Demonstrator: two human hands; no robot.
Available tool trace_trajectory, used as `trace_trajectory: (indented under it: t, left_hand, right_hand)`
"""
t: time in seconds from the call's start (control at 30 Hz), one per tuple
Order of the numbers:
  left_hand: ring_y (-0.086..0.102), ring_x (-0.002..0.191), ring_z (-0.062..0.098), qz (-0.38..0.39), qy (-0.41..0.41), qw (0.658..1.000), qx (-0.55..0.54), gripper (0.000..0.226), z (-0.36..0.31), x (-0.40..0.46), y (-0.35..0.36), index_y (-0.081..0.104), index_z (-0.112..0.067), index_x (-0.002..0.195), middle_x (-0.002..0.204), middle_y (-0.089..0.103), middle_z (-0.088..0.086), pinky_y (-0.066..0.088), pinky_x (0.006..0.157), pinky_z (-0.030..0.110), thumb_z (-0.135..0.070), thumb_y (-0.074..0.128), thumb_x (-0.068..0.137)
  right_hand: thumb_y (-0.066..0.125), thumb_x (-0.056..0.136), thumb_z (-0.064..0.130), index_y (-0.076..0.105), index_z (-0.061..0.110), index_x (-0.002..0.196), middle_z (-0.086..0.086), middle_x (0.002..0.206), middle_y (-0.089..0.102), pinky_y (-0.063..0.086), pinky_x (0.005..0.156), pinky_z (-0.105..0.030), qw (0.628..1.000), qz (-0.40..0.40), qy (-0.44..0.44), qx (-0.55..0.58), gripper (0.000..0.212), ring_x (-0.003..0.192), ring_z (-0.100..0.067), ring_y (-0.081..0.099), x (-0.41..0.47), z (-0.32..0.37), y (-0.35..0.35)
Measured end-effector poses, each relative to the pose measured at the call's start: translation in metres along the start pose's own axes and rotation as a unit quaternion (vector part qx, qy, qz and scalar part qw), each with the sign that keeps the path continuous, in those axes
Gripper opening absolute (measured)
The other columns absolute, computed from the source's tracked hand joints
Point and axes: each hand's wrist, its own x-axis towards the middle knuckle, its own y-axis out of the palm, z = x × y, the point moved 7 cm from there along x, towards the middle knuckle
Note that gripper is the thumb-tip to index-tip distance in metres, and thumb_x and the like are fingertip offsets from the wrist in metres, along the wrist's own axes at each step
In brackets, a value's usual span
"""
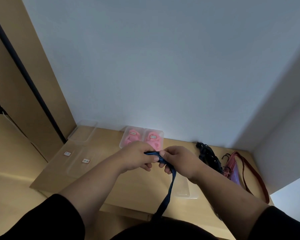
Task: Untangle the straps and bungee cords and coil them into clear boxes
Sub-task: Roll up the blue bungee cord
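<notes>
Blue strap (160, 157) is pinched between both hands above the worktop (139, 186): left hand (137, 157) fingers closed on its bunched end, right hand (177, 161) fingers curled round it. Its tail drops toward the body, lower end lost in dark clothing. Behind the strap, two clear boxes (141, 137) w/ pink coils; label text unreadable. Left of it, empty clear boxes (74, 161), hard to make out. Right of it, black cords (209, 157) & red straps (232, 168), tangled. Tan worktop, pale wall corner.
</notes>
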Motion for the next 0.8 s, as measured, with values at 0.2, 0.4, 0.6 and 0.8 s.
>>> trace_trajectory:
  t: [0.2, 0.4, 0.6, 0.8]
  left_hand:
    - [0.065, 0.067, 0.012, -0.015, -0.028, 0.992, -0.121, 0.011, 0.007, 0.001, -0.003, 0.073, -0.007, 0.103, 0.076, 0.068, -0.003, 0.058, 0.064, 0.031, -0.011, 0.069, 0.094]
    - [0.061, 0.061, 0.013, -0.006, -0.031, 0.971, -0.238, 0.012, 0.010, 0.002, -0.008, 0.076, -0.009, 0.100, 0.075, 0.067, 0.002, 0.056, 0.057, 0.029, -0.013, 0.065, 0.097]
    - [0.064, 0.067, 0.014, -0.010, -0.002, 0.995, -0.101, 0.014, 0.014, 0.004, -0.010, 0.076, -0.016, 0.103, 0.082, 0.070, 0.002, 0.055, 0.058, 0.030, -0.011, 0.065, 0.096]
    - [0.063, 0.055, 0.006, -0.035, 0.027, 0.991, 0.126, 0.019, 0.001, 0.007, -0.016, 0.074, -0.043, 0.092, 0.068, 0.069, -0.011, 0.049, 0.055, 0.019, -0.027, 0.067, 0.093]
  right_hand:
    - [0.058, 0.103, 0.024, 0.071, 0.011, 0.094, -0.002, 0.074, 0.073, 0.050, 0.057, -0.022, 1.000, 0.008, 0.026, 0.002, 0.021, 0.057, -0.012, 0.058, 0.004, -0.009, -0.005]
    - [0.059, 0.103, 0.017, 0.070, 0.011, 0.092, -0.002, 0.076, 0.073, 0.051, 0.062, -0.026, 0.999, 0.017, 0.018, 0.021, 0.017, 0.059, -0.013, 0.059, 0.004, -0.009, 0.001]
    - [0.055, 0.103, 0.016, 0.071, 0.007, 0.094, 0.000, 0.070, 0.071, 0.050, 0.057, -0.025, 0.998, -0.006, 0.058, 0.009, 0.021, 0.056, -0.011, 0.056, 0.007, -0.013, 0.001]
    - [0.048, 0.104, 0.008, 0.072, 0.006, 0.097, -0.002, 0.068, 0.069, 0.052, 0.058, -0.025, 0.994, -0.016, 0.094, 0.046, 0.025, 0.054, -0.012, 0.056, 0.008, -0.020, 0.000]
